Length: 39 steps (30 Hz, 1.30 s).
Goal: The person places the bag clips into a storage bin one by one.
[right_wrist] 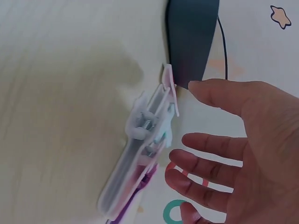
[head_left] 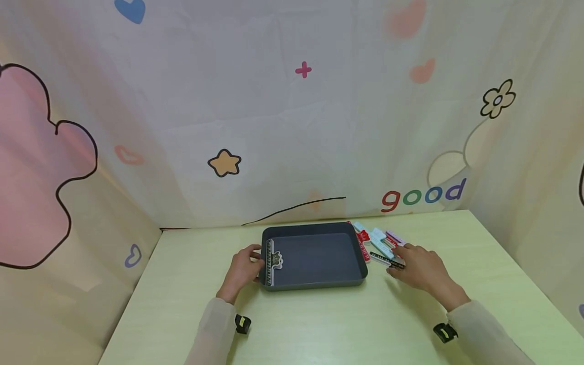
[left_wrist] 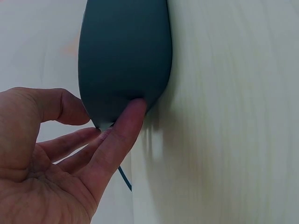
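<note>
A dark grey rectangular tray (head_left: 315, 261) lies on the table. At its left side, my left hand (head_left: 242, 271) holds the wall, with the thumb by the rim and a finger against the outside (left_wrist: 126, 56). Inside, along the left wall, sits a black-and-white plastic clip (head_left: 270, 263) with piano-key markings. My right hand (head_left: 422, 266) is over a small pile of clips to the right of the tray, fingers apart and relaxed, nothing gripped. A red clip (head_left: 363, 246), a light blue clip (head_left: 382, 243) and a black clip (head_left: 387, 260) lie there. Springs show on a pale clip (right_wrist: 135, 149).
The pale table (head_left: 310, 324) carries the tray and the clips. A printed curtain (head_left: 274, 126) hangs behind the table and along both sides. A purple clip (head_left: 395, 236) lies at the pile's back right.
</note>
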Available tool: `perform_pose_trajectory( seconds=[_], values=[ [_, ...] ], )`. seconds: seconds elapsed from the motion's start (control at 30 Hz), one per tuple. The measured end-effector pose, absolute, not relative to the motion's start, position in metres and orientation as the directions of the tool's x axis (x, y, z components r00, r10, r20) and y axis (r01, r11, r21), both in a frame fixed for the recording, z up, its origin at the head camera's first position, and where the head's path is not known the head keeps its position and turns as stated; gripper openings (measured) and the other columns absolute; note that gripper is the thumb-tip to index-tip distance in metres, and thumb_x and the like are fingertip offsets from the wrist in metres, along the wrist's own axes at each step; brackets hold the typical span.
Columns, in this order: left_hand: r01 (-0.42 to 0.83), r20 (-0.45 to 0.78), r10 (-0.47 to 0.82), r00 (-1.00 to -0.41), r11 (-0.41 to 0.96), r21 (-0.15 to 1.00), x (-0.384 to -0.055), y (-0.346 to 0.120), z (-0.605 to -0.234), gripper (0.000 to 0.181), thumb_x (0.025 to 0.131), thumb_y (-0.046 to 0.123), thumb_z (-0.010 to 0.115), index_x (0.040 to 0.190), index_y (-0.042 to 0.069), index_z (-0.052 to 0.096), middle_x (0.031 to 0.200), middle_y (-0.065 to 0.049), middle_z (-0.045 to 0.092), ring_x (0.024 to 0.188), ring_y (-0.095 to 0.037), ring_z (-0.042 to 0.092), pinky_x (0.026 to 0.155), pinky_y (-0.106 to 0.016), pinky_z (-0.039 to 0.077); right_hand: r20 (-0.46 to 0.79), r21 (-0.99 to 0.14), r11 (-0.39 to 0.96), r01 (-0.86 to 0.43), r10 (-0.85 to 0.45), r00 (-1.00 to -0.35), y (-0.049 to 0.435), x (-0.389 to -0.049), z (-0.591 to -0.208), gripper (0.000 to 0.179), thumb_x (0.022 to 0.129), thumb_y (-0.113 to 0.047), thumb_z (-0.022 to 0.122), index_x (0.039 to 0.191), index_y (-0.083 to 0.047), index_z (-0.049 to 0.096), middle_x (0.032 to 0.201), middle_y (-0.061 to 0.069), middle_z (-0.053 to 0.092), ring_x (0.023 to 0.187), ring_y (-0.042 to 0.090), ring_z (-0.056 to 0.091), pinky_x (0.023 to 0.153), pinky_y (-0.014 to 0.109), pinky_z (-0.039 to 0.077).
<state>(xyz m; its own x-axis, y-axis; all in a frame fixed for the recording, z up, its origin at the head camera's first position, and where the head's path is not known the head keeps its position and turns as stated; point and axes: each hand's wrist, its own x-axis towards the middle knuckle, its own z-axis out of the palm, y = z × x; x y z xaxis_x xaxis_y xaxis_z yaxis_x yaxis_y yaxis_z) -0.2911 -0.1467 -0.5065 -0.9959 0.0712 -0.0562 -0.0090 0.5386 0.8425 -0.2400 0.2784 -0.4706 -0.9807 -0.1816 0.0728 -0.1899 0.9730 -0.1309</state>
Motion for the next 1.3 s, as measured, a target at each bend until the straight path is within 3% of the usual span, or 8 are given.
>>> perform_pose_trajectory(
  seconds=[0.17,0.53,1.3],
  values=[
    [-0.009,-0.054,0.069,-0.996,0.536,0.844,-0.291,-0.147,-0.507,0.047,0.09,0.005,0.059,0.136,0.001,0.054,0.113,-0.022,0.066,0.078,-0.022,0.07,0.051,-0.031,0.059,0.053,-0.142,0.975,-0.171,-0.165,-0.985,0.281,-0.24,-0.477,0.054,0.08,-0.042,0.075,0.119,-0.005,0.067,0.108,0.016,0.068,0.085,0.027,0.062,0.061,0.04,0.047],
    [-0.013,-0.058,0.067,-0.996,0.536,0.844,-0.293,-0.148,-0.507,0.048,0.09,0.005,0.059,0.137,0.001,0.053,0.113,-0.022,0.065,0.078,-0.02,0.069,0.051,-0.031,0.059,0.079,-0.118,0.962,-0.248,-0.24,-0.968,0.289,-0.241,-0.481,0.045,0.076,-0.033,0.081,0.112,-0.009,0.069,0.107,0.014,0.07,0.09,0.032,0.065,0.07,0.051,0.054],
    [-0.013,-0.059,0.069,-0.996,0.531,0.847,-0.292,-0.147,-0.508,0.047,0.09,0.006,0.059,0.137,0.002,0.053,0.114,-0.022,0.065,0.081,-0.022,0.07,0.052,-0.031,0.06,0.017,-0.105,0.963,-0.249,-0.248,-0.969,0.289,-0.243,-0.491,0.045,0.076,-0.033,0.079,0.113,-0.009,0.069,0.106,0.01,0.071,0.09,0.026,0.064,0.074,0.053,0.053]
  ],
)
